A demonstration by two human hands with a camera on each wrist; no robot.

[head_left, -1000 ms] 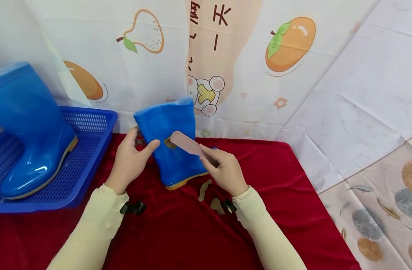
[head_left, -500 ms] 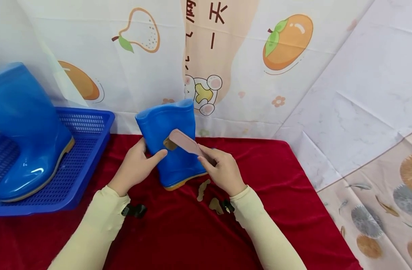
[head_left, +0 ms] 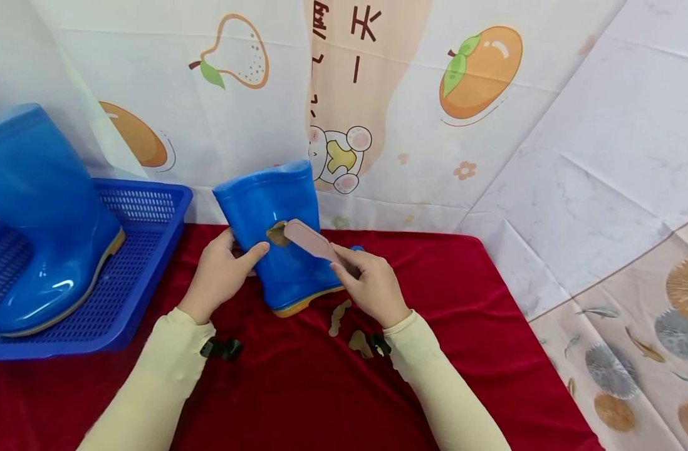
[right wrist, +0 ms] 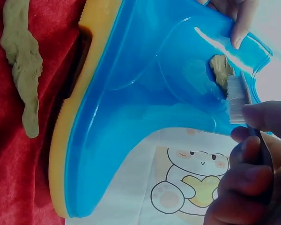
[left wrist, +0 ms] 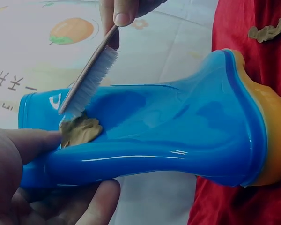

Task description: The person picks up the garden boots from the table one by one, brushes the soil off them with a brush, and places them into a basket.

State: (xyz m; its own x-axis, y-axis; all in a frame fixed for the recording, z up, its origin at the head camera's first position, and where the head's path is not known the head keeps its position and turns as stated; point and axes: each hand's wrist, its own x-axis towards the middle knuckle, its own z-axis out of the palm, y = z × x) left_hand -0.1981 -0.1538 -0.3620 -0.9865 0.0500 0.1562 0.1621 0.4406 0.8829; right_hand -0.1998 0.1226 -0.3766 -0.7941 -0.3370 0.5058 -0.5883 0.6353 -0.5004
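Note:
A blue rain boot (head_left: pixel 290 269) with a yellow sole is held tilted over the red cloth. My left hand (head_left: pixel 220 272) grips its shaft at the side, thumb on the near face and other fingers behind. On the shaft sits a brown, mud-like lump (left wrist: pixel 82 131), close by the left thumb. My right hand (head_left: pixel 375 285) holds a brush (head_left: pixel 310 239) by its handle. White bristles (left wrist: pixel 96 79) face the boot, and their tips touch the lump's edge in the left wrist view. In the right wrist view the bristles (right wrist: pixel 236 98) cover part of the lump.
At the left, a blue perforated basket (head_left: pixel 152 269) holds another blue boot (head_left: pixel 45 232). Two brown, mud-like pieces (head_left: pixel 339 317) (head_left: pixel 359 344) lie on the red cloth (head_left: pixel 299 394) near the right wrist. A printed curtain (head_left: pixel 400 188) hangs behind the table.
Over the last half second the boot and my left hand have shifted slightly left, baring more of the lump beside the brush. My left thumb moved down the shaft, then back up. The brush barely moved.

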